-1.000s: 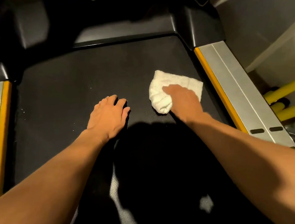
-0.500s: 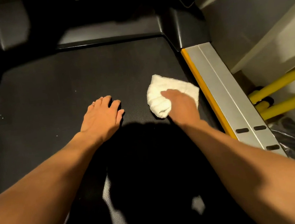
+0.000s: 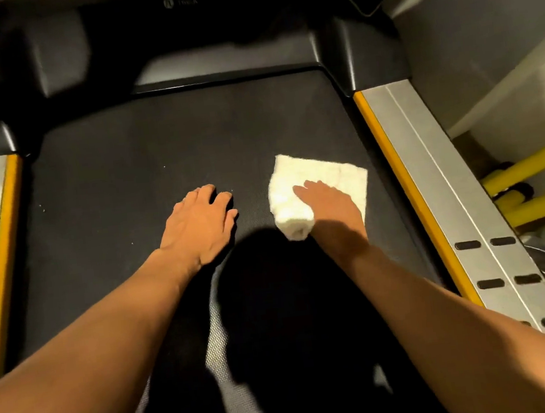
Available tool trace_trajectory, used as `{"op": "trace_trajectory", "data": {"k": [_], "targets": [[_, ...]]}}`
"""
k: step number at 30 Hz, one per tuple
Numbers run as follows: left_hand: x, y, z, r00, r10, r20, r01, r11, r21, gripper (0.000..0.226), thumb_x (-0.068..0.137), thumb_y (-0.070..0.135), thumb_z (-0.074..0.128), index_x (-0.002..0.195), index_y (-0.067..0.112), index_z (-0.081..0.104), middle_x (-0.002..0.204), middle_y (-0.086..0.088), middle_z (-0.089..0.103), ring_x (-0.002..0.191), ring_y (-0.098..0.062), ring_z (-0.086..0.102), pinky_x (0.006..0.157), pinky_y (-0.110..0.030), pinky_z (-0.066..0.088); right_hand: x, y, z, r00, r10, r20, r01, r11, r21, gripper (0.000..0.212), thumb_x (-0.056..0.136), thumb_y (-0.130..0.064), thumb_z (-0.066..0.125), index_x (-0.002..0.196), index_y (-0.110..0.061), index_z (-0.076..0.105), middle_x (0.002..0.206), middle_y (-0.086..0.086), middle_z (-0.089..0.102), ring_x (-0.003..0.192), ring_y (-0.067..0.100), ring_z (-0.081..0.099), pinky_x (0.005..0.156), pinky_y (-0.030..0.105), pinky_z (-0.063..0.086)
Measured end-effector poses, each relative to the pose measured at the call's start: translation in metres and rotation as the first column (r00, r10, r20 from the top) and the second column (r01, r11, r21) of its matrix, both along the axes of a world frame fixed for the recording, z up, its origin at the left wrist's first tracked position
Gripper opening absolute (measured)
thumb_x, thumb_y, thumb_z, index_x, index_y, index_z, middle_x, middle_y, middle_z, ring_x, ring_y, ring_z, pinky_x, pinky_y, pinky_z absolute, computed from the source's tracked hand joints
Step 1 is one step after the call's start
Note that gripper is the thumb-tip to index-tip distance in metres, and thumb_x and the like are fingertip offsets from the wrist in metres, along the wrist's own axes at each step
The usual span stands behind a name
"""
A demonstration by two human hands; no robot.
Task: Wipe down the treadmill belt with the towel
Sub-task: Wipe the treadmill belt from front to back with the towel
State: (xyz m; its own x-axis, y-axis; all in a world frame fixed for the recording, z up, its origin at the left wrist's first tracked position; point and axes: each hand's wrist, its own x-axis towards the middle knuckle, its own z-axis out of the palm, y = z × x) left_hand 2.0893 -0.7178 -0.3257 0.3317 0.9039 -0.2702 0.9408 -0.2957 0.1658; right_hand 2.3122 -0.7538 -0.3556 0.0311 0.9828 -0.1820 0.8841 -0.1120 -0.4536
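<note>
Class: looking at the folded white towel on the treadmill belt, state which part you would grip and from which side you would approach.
Grip the folded white towel at its rolled near-left edge, coming from above. That thick roll gives fingers purchase, while the rest lies flat on the black treadmill belt. The right hand already presses there.

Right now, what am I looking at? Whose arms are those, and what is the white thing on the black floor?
The picture comes from a camera worn on a person's head, looking down, so the two arms are that person's own. The black floor is really a treadmill belt, the moving strip that people run on. Shiny side rails with yellow edges run along both sides. The white thing is a folded towel lying on the belt. The right hand presses flat on top of it to wipe the belt clean. The left hand holds nothing; it rests flat on the belt, beside the towel but not touching it. The dark blob below is a shadow.
</note>
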Motion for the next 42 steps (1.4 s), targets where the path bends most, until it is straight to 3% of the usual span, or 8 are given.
{"op": "trace_trajectory", "data": {"k": [7,12,19,26,30,34,39,42], "targets": [[-0.032,-0.044,0.019,0.984,0.181,0.0,-0.177,0.965,-0.191,0.047,0.099,0.038,0.042,0.142,0.02,0.039,0.143,-0.012,0.038,0.125,-0.037,0.043,0.1,-0.05,0.043,-0.018,0.025,0.012,0.974,-0.201,-0.106,0.211,0.974,0.083,0.036,0.099,-0.029,0.046,0.132,-0.019,0.056,0.134,0.003,0.057,0.124,0.024,0.051,0.105,0.028,0.032],[-0.077,-0.082,0.042,0.943,0.332,-0.02,-0.327,0.914,-0.24,0.048,0.098,0.036,0.041,0.141,0.016,0.04,0.138,-0.016,0.043,0.123,-0.04,0.046,0.1,-0.053,0.042,-0.129,-0.019,0.043,0.973,0.096,-0.211,-0.064,0.986,0.156,0.052,0.084,-0.002,0.057,0.133,-0.019,0.054,0.135,0.003,0.055,0.125,0.022,0.049,0.103,0.033,0.037],[-0.161,-0.091,0.029,0.919,0.382,-0.095,-0.387,0.921,-0.044,0.04,0.094,0.038,0.042,0.115,0.009,0.058,0.114,-0.017,0.057,0.107,-0.037,0.051,0.09,-0.046,0.047,-0.234,-0.035,0.008,0.907,0.416,0.066,-0.42,0.906,0.046,0.061,0.087,-0.006,0.053,0.143,-0.028,0.04,0.14,0.003,0.048,0.121,0.028,0.05,0.101,0.041,0.039],[-0.203,-0.118,0.01,0.943,0.27,-0.192,-0.251,0.961,0.118,0.033,0.096,0.027,0.042,0.122,0.014,0.057,0.123,-0.01,0.057,0.11,-0.03,0.052,0.092,-0.042,0.038,-0.278,-0.05,-0.003,0.902,0.429,0.048,-0.432,0.897,0.093,0.052,0.09,-0.009,0.055,0.14,-0.023,0.047,0.144,0.005,0.047,0.13,0.029,0.043,0.107,0.04,0.031],[-0.229,-0.124,0.008,0.96,0.22,-0.174,-0.216,0.975,0.04,0.033,0.097,0.025,0.042,0.128,0.02,0.055,0.127,-0.005,0.056,0.116,-0.026,0.047,0.093,-0.039,0.036,-0.304,-0.07,-0.012,0.748,0.662,0.043,-0.66,0.736,0.149,0.018,0.09,-0.025,0.058,0.106,-0.022,0.067,0.107,0.001,0.068,0.103,0.024,0.062,0.088,0.035,0.046],[-0.236,-0.128,0.003,0.971,0.232,-0.051,-0.226,0.968,0.109,0.036,0.091,0.01,0.044,0.125,0.018,0.056,0.125,-0.006,0.059,0.114,-0.028,0.049,0.087,-0.037,0.035,-0.293,-0.038,-0.02,0.841,0.541,-0.002,-0.536,0.834,0.131,0.04,0.094,-0.016,0.052,0.134,-0.018,0.055,0.137,0.009,0.054,0.128,0.029,0.046,0.109,0.035,0.031],[-0.234,-0.129,-0.002,0.967,0.255,0.019,-0.255,0.955,0.149,0.027,0.093,0.02,0.05,0.118,0.018,0.06,0.117,-0.006,0.061,0.106,-0.028,0.053,0.081,-0.034,0.035,-0.319,-0.046,-0.012,0.828,0.533,0.172,-0.556,0.82,0.134,0.03,0.086,-0.011,0.055,0.115,-0.017,0.061,0.107,0.01,0.061,0.098,0.032,0.057,0.08,0.04,0.046],[-0.238,-0.128,-0.001,0.969,0.245,0.029,-0.246,0.96,0.13,0.024,0.091,0.023,0.055,0.113,0.018,0.062,0.115,-0.005,0.062,0.106,-0.026,0.054,0.086,-0.034,0.037,-0.324,-0.065,-0.015,0.76,0.625,0.176,-0.643,0.763,0.065,0.023,0.089,-0.021,0.054,0.11,-0.019,0.06,0.104,0.008,0.061,0.097,0.03,0.057,0.083,0.04,0.046]]}}
